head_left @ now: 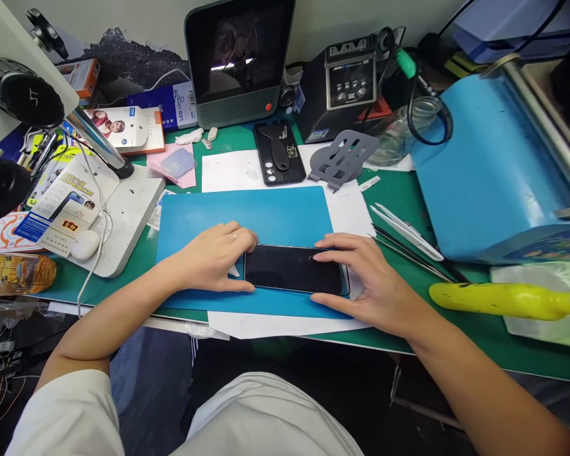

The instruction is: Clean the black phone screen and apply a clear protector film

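A dark-screened smartphone (292, 269) lies lengthwise on a blue mat (237, 212), its black glass facing up. At its left end, my left hand (213, 256) has curled fingers on the far corner and the thumb along the near corner. A small white scrap (234, 271) shows under that palm. My right hand (365, 278) grips the right end, thumb on the near long edge and fingers at the far edge and over the glass. The phone's right end is partly covered by this hand.
Behind the mat lie a black phone case (279, 152) and a grey slotted stand (344, 158). White tweezers (406, 233) are on the right, beside a blue machine (484, 177) and a yellow bottle (503, 301). A microscope base (133, 215) stands left; a display (240, 63) stands behind.
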{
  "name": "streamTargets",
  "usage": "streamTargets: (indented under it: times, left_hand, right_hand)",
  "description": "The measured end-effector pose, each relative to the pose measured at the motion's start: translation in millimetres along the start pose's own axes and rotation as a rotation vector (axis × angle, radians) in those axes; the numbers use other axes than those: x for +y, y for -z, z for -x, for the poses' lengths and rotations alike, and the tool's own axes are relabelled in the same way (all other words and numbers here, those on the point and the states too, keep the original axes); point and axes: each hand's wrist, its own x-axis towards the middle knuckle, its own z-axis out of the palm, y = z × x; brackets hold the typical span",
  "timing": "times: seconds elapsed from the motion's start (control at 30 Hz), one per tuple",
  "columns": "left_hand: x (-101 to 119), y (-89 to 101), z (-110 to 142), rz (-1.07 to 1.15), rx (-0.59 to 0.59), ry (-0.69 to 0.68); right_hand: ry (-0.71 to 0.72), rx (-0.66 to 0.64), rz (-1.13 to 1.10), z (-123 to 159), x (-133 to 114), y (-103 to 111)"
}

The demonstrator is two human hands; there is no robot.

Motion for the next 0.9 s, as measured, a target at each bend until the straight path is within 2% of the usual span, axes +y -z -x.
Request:
streamTargets:
  times: [0.4,0.57,0.77,0.9]
  left_hand:
    - [0.3,0.3,1.3,-0.037,-0.043,-0.010]
    - [0.0,-1.2,-0.1,0.034,-0.067,0.052]
    - [0.4,0.8,-4.4,0.176,-0.098,0.191]
    - [-0.4,1.3,-5.7,0.225,-0.110,0.215]
  right_hand:
    - [0.038,-0.020,0.045,4.4,2.4,-2.1]
    - [0.010,-0.022,0.026,6.6,1.9,-0.8]
    - [-0.005,-0.028,0.034,6.7,1.4,-0.5]
    - [-0.004,-0.043,0.037,6.5,1.9,0.1]
